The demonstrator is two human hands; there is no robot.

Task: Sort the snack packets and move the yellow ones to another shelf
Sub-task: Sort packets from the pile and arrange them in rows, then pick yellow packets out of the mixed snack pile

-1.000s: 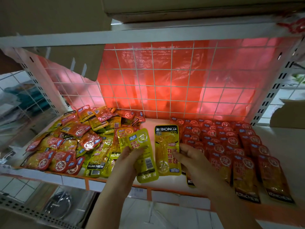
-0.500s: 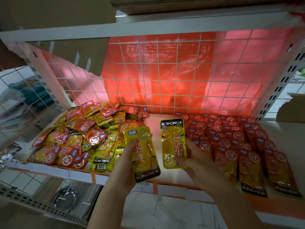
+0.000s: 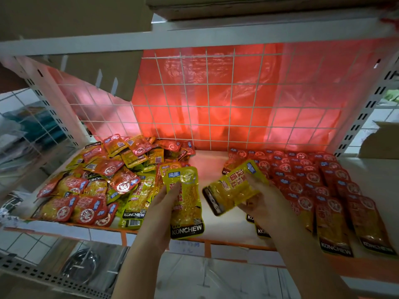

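White metal shelving fills the view, its shelf (image 3: 213,225) backed by a wire grid (image 3: 218,104) with red plastic sheeting (image 3: 237,83) behind it. Two yellow packets are in the hands, one each. The left hand (image 3: 159,214) grips the first yellow packet (image 3: 185,199) from its left edge, thumb across the front, holding it upright with the KONCHEW label at the bottom, over the front lip of the shelf. The right hand (image 3: 263,203) pinches the second yellow packet (image 3: 233,186), fingers curled over its upper right part; this one is tilted, its dark label end pointing down and left. The two packets are near each other but apart.

Left of the hands lies a loose mixed heap (image 3: 103,182) of red and yellow packets, overlapping at all angles, too many and too buried to count. Right of the hands, red packets (image 3: 313,180) lie in overlapping rows, about five columns running back to the grid; the exact count cannot be told. Between the heap and the rows runs a bare strip of shelf from the front edge back to the grid, and the hands work above its front end. The heap reaches the front edge on the left; the nearest red packets overhang it on the right.
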